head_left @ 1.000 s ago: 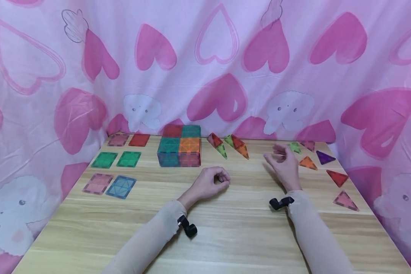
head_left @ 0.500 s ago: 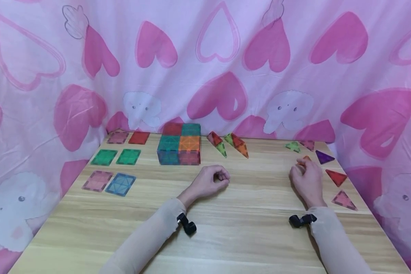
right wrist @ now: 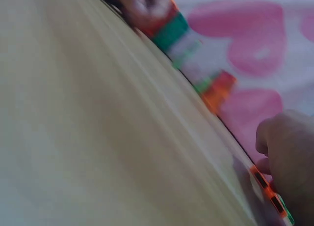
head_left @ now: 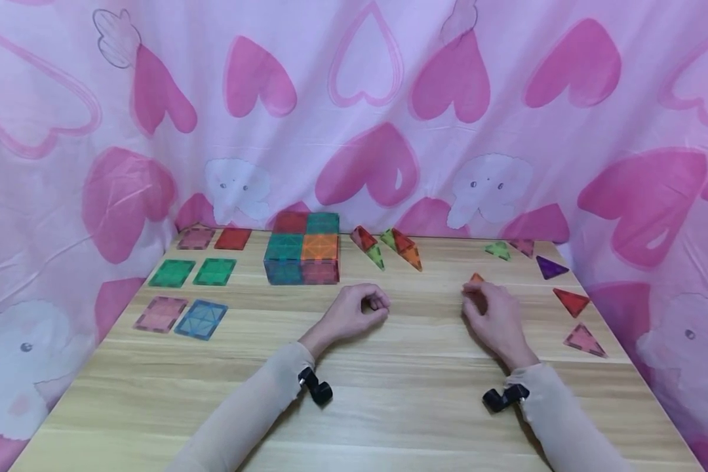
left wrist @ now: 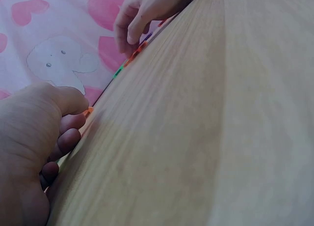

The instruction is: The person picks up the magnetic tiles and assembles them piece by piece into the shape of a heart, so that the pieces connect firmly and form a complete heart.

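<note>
My right hand (head_left: 495, 318) pinches an orange triangular magnetic tile (head_left: 476, 278); fingers hide most of it in the head view. In the right wrist view the dark-marked edge of that orange tile (right wrist: 267, 189) shows under the same hand (right wrist: 294, 155), close to the tabletop. My left hand (head_left: 354, 309) rests on the table with fingers loosely curled and nothing in them. Beyond it stands a box of coloured square magnetic tiles (head_left: 302, 248). Right of this box are two joined groups of triangular tiles, one red and green (head_left: 368, 247), the other green, red and orange (head_left: 404, 248).
Flat square tiles in pink, red, green and blue (head_left: 201, 319) lie on the left of the wooden table (head_left: 389, 406). Along the right edge are green (head_left: 498, 250), pink (head_left: 585, 340), purple (head_left: 551, 267) and red (head_left: 571, 302) triangles. A pink heart-patterned curtain (head_left: 307, 151) surrounds the table.
My right hand has gone right to the orange triangle, taken it, and drawn it leftward away from the other triangles. The left hand stays in place.
</note>
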### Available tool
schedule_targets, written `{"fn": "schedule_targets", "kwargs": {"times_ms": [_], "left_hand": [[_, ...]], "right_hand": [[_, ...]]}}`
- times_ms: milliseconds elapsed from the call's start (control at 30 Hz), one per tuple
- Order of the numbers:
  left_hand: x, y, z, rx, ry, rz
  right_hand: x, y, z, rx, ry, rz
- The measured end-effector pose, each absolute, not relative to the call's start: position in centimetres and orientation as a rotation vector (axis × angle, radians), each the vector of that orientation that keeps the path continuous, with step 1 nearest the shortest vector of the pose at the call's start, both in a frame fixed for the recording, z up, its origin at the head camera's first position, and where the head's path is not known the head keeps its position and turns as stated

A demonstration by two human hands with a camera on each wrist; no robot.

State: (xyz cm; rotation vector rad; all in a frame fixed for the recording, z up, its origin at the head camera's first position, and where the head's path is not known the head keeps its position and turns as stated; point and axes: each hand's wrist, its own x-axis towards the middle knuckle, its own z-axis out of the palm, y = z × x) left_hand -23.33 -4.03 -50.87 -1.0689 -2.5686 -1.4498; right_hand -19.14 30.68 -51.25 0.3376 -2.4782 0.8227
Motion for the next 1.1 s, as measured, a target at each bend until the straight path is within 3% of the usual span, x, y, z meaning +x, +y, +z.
{"fn": "schedule_targets", "kwargs": {"times_ms": [267, 567, 767, 1100], "left_hand": [[-23.4, -4.0, -51.0, -1.068, -2.538, -1.437], [-23.2, -3.9, -50.8, -1.079, -2.526, -1.481], [-23.2, -3.8, -50.8, -1.086, -2.557, -1.45], [-23.1, -3.5, -50.6, -1.011, -2.646, -1.315]], "right_hand": [[-17.6, 26.2, -51.1, 0.706, -2.518, 0.98], [-16.2, 24.1, -50.8, 0.922, -2.524, 1.106], [-16.6, 24.9, -50.8, 0.685, -2.401, 1.359], [-20.5, 30.4, -50.8, 0.009, -2.337, 1.125]]}}
